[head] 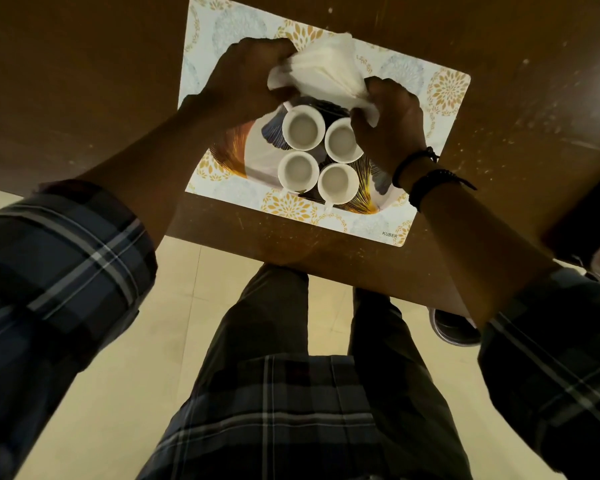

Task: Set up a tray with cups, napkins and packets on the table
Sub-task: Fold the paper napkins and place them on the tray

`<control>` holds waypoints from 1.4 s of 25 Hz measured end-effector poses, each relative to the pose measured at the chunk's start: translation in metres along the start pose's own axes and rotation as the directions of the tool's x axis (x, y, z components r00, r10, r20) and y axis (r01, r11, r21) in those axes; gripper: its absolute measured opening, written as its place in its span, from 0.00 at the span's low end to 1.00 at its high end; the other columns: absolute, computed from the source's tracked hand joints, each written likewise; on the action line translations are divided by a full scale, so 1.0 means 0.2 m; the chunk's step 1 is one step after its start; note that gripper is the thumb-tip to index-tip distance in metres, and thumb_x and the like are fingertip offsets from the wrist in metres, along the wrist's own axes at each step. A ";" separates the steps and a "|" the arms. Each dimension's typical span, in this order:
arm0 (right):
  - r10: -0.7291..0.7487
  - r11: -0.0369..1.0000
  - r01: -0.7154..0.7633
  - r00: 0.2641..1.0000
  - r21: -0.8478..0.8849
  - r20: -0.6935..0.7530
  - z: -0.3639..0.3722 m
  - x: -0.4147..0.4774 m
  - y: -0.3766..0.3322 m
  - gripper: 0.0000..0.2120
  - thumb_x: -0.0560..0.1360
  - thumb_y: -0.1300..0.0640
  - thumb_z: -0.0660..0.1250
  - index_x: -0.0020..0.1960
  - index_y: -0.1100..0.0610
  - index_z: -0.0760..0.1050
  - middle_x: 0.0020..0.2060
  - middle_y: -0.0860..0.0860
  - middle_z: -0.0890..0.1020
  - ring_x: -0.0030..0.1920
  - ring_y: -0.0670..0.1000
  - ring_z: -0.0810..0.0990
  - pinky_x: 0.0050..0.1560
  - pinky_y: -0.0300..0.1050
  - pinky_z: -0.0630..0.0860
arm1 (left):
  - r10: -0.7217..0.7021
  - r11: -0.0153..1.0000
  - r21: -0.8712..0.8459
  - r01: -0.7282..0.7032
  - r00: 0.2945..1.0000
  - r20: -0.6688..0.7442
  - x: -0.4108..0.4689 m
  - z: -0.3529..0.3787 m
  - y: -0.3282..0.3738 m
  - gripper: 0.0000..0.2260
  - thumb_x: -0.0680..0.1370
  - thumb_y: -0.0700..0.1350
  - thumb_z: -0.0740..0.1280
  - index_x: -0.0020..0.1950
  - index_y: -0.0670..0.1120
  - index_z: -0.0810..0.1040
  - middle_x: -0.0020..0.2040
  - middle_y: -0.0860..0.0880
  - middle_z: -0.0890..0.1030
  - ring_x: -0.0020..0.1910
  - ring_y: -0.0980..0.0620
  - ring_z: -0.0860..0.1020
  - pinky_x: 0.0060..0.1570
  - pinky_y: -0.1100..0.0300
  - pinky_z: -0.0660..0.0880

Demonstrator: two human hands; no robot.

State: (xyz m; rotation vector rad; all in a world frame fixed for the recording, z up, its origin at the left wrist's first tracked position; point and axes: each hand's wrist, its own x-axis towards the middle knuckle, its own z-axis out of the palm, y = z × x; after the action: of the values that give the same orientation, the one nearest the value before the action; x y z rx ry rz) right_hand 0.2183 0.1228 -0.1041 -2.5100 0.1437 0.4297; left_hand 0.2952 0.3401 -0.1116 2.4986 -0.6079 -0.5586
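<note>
Several white cups (303, 127) stand upright and close together on a patterned tray (257, 147) with blue and orange leaf prints. The tray rests on a floral placemat (444, 91). Above the tray's far edge, my left hand (246, 81) and my right hand (388, 123) both grip a bunch of white napkins (326, 69), one at each end. The napkins hang just over the far cups and hide the tray's back part. No packets are visible.
The placemat lies on a brown wooden table (84, 81) near its front edge. A metal bowl-like object (454, 329) sits on the tiled floor under the table at right. My legs stand close to the table edge.
</note>
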 end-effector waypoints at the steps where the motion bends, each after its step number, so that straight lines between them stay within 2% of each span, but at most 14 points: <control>1: -0.002 1.000 0.002 1.000 0.004 -0.006 0.00 0.00 0.00 0.16 0.76 0.54 0.62 0.60 0.61 0.75 0.55 0.58 0.80 0.56 0.60 0.78 0.50 0.49 0.73 | 0.005 0.999 0.034 -0.005 1.000 -0.006 0.01 0.00 0.00 0.16 0.72 0.53 0.67 0.51 0.42 0.75 0.48 0.40 0.81 0.48 0.38 0.78 0.43 0.52 0.71; 3: 0.002 1.000 -0.002 1.000 0.003 -0.005 -0.01 0.01 0.01 0.15 0.76 0.54 0.62 0.59 0.62 0.75 0.54 0.59 0.81 0.55 0.61 0.78 0.50 0.51 0.73 | 0.018 0.994 0.104 -0.018 1.000 0.008 0.02 -0.01 -0.01 0.14 0.73 0.50 0.67 0.50 0.41 0.75 0.48 0.38 0.81 0.49 0.35 0.77 0.44 0.51 0.70; 6: 0.025 0.999 -0.025 1.000 -0.028 0.009 0.00 0.01 0.02 0.16 0.76 0.55 0.63 0.61 0.61 0.74 0.56 0.59 0.80 0.58 0.61 0.77 0.52 0.51 0.73 | 0.011 0.989 0.149 -0.018 0.999 0.049 0.03 0.01 0.01 0.14 0.74 0.47 0.68 0.54 0.40 0.76 0.53 0.37 0.81 0.54 0.35 0.77 0.49 0.50 0.71; 11: 0.061 0.998 -0.061 0.998 0.031 0.011 0.00 -0.05 0.04 0.19 0.74 0.59 0.67 0.64 0.57 0.73 0.59 0.56 0.78 0.59 0.58 0.77 0.57 0.48 0.72 | -0.013 1.000 0.018 0.012 0.998 0.054 0.00 -0.02 0.03 0.19 0.74 0.42 0.70 0.64 0.42 0.76 0.61 0.42 0.80 0.61 0.43 0.77 0.61 0.53 0.71; 14: 0.113 0.990 -0.112 0.994 0.087 -0.004 -0.01 -0.07 0.07 0.19 0.73 0.61 0.67 0.64 0.57 0.74 0.59 0.54 0.80 0.59 0.55 0.78 0.58 0.45 0.73 | -0.007 1.000 -0.020 0.007 0.999 0.034 -0.02 -0.02 0.06 0.16 0.75 0.43 0.68 0.63 0.42 0.78 0.60 0.43 0.81 0.58 0.44 0.78 0.59 0.56 0.72; 17: 0.101 0.981 -0.106 0.994 0.166 0.039 -0.02 -0.09 0.08 0.20 0.74 0.63 0.66 0.65 0.57 0.74 0.60 0.52 0.80 0.60 0.53 0.79 0.61 0.46 0.75 | -0.019 0.999 -0.033 0.021 0.999 0.045 -0.03 0.00 0.09 0.15 0.75 0.45 0.69 0.62 0.42 0.78 0.59 0.43 0.81 0.55 0.44 0.79 0.56 0.58 0.72; 19: 0.101 0.968 -0.108 0.994 0.227 0.038 -0.03 -0.11 0.09 0.21 0.74 0.64 0.66 0.66 0.58 0.73 0.61 0.53 0.80 0.59 0.53 0.79 0.61 0.47 0.75 | -0.059 0.998 -0.038 0.059 0.998 0.008 -0.05 0.02 0.11 0.16 0.75 0.41 0.68 0.63 0.43 0.77 0.60 0.43 0.80 0.57 0.45 0.78 0.57 0.60 0.71; 21: 0.167 0.943 -0.165 0.986 0.289 0.019 -0.04 -0.12 0.11 0.24 0.73 0.65 0.66 0.69 0.58 0.69 0.62 0.54 0.78 0.58 0.52 0.78 0.59 0.44 0.75 | -0.097 0.995 -0.035 0.095 0.994 -0.048 -0.08 0.03 0.15 0.19 0.74 0.38 0.65 0.65 0.43 0.75 0.63 0.43 0.77 0.60 0.46 0.76 0.59 0.63 0.70; 24: 0.267 0.891 -0.255 0.963 0.376 0.020 -0.09 -0.18 0.16 0.28 0.73 0.67 0.64 0.71 0.57 0.66 0.59 0.53 0.78 0.52 0.49 0.76 0.55 0.40 0.74 | -0.073 0.996 -0.058 0.068 0.992 -0.100 -0.09 0.05 0.30 0.20 0.73 0.37 0.63 0.66 0.42 0.74 0.64 0.42 0.76 0.62 0.47 0.75 0.60 0.71 0.67; 26: 0.297 0.863 -0.274 0.955 0.425 0.013 -0.13 -0.24 0.21 0.26 0.74 0.66 0.64 0.71 0.57 0.65 0.57 0.54 0.79 0.53 0.49 0.77 0.57 0.44 0.76 | -0.030 0.998 -0.052 0.024 0.992 -0.126 -0.08 0.07 0.43 0.20 0.73 0.36 0.62 0.66 0.40 0.74 0.64 0.41 0.76 0.64 0.44 0.75 0.65 0.62 0.70; 28: 0.331 0.825 -0.293 0.944 0.483 0.008 -0.19 -0.31 0.29 0.27 0.75 0.64 0.66 0.72 0.57 0.64 0.64 0.55 0.76 0.61 0.52 0.77 0.60 0.47 0.77 | 0.017 0.999 -0.033 -0.022 0.990 -0.143 -0.05 0.12 0.59 0.20 0.73 0.37 0.62 0.66 0.41 0.74 0.65 0.41 0.75 0.65 0.42 0.74 0.66 0.53 0.70; 32: 0.493 0.755 -0.347 0.860 0.557 -0.132 -0.38 -0.52 0.58 0.32 0.74 0.63 0.68 0.74 0.58 0.59 0.69 0.54 0.73 0.66 0.52 0.75 0.62 0.42 0.75 | 0.084 0.995 -0.041 -0.087 0.993 -0.081 0.04 0.30 1.02 0.21 0.75 0.40 0.63 0.68 0.44 0.73 0.67 0.42 0.73 0.67 0.42 0.71 0.66 0.49 0.69; 35: 0.665 0.675 -0.447 0.713 0.587 -0.222 -0.55 -0.70 0.89 0.31 0.74 0.61 0.69 0.73 0.58 0.59 0.68 0.54 0.73 0.67 0.51 0.73 0.64 0.43 0.72 | 0.146 0.989 -0.037 -0.144 0.988 0.041 0.08 0.49 1.32 0.23 0.76 0.43 0.65 0.71 0.47 0.70 0.69 0.43 0.71 0.69 0.42 0.69 0.68 0.47 0.68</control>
State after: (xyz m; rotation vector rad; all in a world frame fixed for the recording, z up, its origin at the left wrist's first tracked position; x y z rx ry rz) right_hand 0.0818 -0.0861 -0.0666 -1.9435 1.1085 0.0475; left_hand 0.1789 0.0919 -0.0458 2.3925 -0.7833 -0.5645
